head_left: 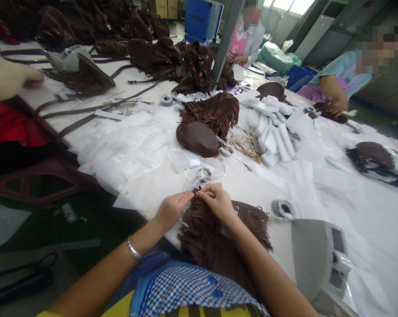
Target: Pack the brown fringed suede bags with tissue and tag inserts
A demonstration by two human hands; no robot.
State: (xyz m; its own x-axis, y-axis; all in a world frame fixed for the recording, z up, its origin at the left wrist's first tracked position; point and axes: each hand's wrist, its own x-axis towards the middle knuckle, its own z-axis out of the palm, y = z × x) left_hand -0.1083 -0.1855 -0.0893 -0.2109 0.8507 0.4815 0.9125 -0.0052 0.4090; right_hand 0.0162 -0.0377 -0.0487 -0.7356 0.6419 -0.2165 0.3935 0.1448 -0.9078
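A dark brown fringed bag (208,229) lies at the table's front edge, against my apron. At its upper edge my left hand (172,210) is closed in a pinch, the thumb and fingertips on a small piece of the bag. Right beside it, almost touching, my right hand (219,204) pinches the same spot. The tiny part between the fingertips is too small to make out. Just beyond the fingers sits a plastic-wrapped coil (204,176). My right forearm crosses over the bag and hides some of its fringe.
A grey tape dispenser (314,259) and another wrapped coil (284,209) stand to the right. Ahead are a second fringed bag (207,127), clear plastic sheets (119,145) and white wrapped rolls (274,132). Co-workers (337,83) are at the far side; another person's hand (14,81) shows at left.
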